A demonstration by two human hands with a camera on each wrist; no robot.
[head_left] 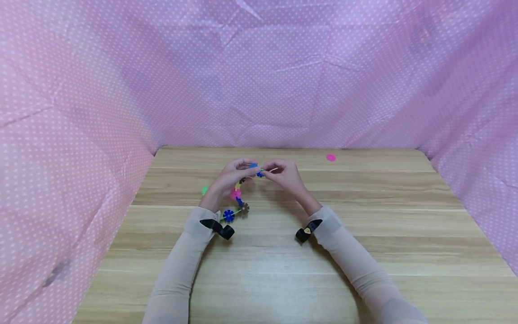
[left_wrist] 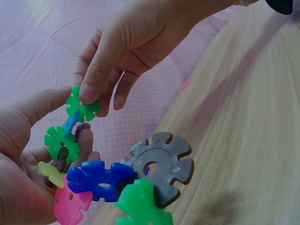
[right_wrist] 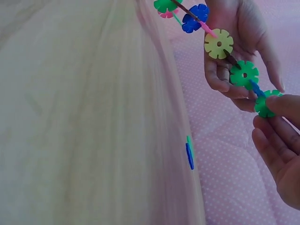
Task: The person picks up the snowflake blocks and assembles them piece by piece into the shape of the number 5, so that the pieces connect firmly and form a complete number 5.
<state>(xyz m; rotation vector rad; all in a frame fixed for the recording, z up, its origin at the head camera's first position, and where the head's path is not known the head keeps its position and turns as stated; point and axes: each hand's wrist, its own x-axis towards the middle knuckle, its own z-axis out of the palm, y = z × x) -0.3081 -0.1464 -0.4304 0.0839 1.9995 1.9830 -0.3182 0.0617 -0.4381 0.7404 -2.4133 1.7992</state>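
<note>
Between both hands runs a chain of slotted plastic snowflake discs, in green, blue, yellow, pink, brown and grey. My left hand holds the chain near its far end, fingers curled behind it and thumb stretched toward the end disc. Thumb and fingers of my right hand pinch the green end disc, which joins a light blue disc. From the left hand the chain curves back toward the wrist, past a grey-brown disc to a dark blue disc.
A loose pink disc lies at the table's back edge, right of the hands. Another green disc shows left of the left wrist. The wooden table is bordered by pink dotted cloth. Each wrist wears a black strap camera.
</note>
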